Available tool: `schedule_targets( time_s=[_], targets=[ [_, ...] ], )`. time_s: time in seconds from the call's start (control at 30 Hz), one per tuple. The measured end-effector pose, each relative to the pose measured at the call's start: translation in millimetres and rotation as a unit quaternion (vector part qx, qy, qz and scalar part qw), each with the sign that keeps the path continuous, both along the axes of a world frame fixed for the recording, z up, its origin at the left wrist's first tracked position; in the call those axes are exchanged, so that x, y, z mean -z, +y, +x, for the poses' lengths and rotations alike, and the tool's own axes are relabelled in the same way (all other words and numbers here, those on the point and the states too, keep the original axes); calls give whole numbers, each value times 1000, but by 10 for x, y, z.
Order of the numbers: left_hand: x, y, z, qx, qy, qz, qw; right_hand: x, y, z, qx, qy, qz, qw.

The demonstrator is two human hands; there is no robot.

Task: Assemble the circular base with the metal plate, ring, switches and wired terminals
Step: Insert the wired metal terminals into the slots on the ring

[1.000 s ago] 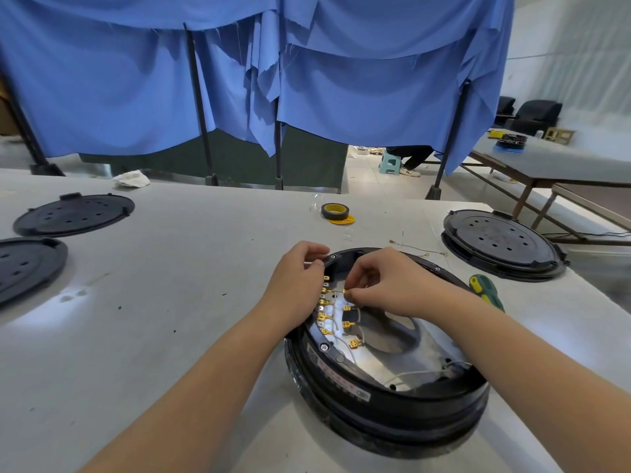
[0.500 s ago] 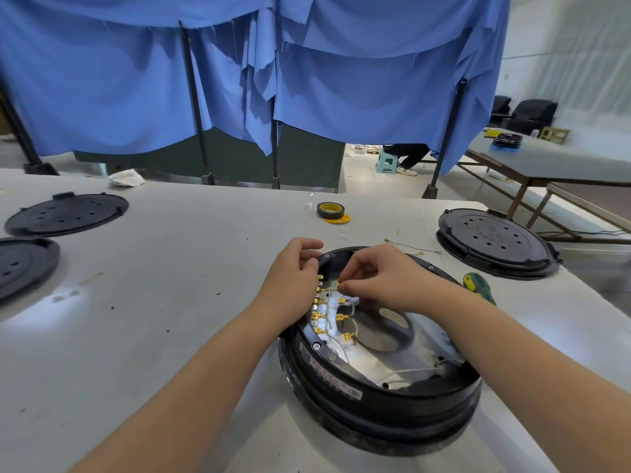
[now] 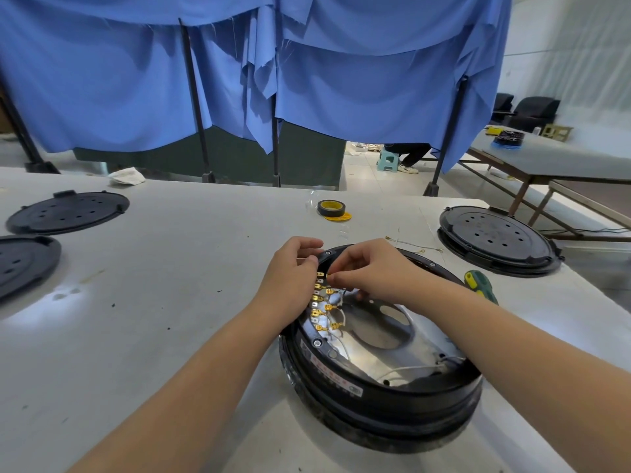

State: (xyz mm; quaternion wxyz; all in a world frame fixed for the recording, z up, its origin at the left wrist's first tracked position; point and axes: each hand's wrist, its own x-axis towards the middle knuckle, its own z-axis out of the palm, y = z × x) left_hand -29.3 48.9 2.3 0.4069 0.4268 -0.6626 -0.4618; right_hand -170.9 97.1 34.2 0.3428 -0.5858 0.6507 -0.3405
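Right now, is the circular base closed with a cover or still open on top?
Open. The circular base shows its bare metal plate and gold terminals; no cover sits on it.

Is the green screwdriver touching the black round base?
Cannot tell. In the head view the screwdriver lies behind the base's far rim, and the right forearm hides the meeting point.
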Motion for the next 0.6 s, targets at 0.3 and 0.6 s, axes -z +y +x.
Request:
schedule_targets(
  time_s=[0.3,0.6],
  targets=[
    [-6,-3,-8,-1,0,-1,1000,54,-26,22,-12,56,-12,998],
    [9,-9,-2,4,3,-2,1000,71,-42,36,-14,69,-31,997]
  ],
)
